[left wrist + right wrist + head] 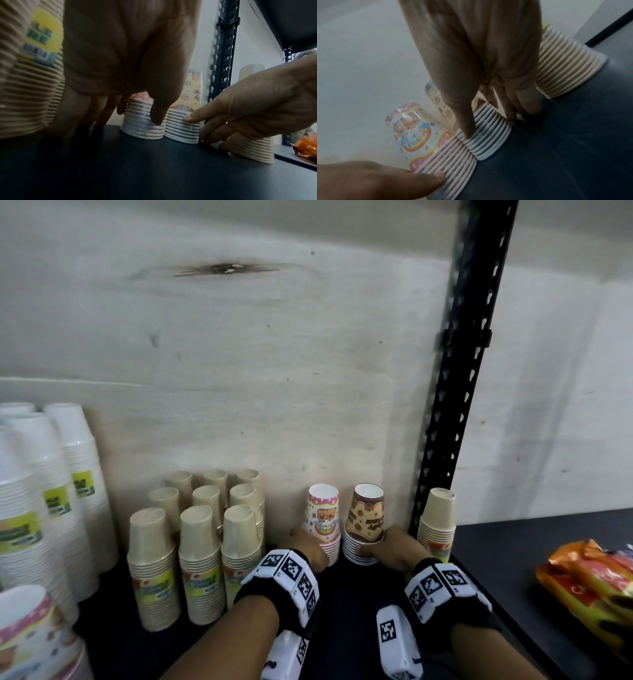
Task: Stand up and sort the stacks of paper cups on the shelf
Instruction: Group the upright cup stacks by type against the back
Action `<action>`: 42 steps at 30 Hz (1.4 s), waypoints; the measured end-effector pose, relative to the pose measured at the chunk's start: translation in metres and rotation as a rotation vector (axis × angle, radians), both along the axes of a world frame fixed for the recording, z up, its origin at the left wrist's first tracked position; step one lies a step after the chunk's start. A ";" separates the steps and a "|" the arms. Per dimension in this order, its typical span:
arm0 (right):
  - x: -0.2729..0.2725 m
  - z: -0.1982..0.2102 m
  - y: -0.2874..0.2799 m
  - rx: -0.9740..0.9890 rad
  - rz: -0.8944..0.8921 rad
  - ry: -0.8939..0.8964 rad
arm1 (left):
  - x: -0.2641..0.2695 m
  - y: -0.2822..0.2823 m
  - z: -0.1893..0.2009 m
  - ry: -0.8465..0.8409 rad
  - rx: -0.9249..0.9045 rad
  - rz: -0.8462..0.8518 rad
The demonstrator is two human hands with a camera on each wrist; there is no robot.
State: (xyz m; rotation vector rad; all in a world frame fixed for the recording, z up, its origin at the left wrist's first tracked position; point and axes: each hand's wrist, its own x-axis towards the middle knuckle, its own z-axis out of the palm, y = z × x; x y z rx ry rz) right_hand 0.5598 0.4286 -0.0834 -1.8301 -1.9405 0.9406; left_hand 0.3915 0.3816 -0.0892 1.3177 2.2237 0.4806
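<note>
Paper cup stacks, pink stack (pixel 323 520) and brown stack (pixel 364 523), lower centre, upright, touching. Left hand (pixel 310 549) grasps pink, right hand (pixel 394 549) grasps brown; best held low at rims, kept vertical.

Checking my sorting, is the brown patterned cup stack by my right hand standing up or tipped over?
Standing. The brown patterned cup stack sits rims down on the dark shelf, upside down, beside the pink stack.

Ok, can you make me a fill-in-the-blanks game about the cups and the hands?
1. The left hand holds the ____ stack.
2. The right hand holds the ____ stack.
3. The pink and brown stacks stand ____ each other.
4. The packets at the right are ____.

Missing words: pink; brown; touching; orange
</note>
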 end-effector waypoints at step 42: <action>-0.017 -0.016 0.005 0.054 -0.138 -0.001 | -0.004 -0.029 0.008 0.135 0.058 -0.072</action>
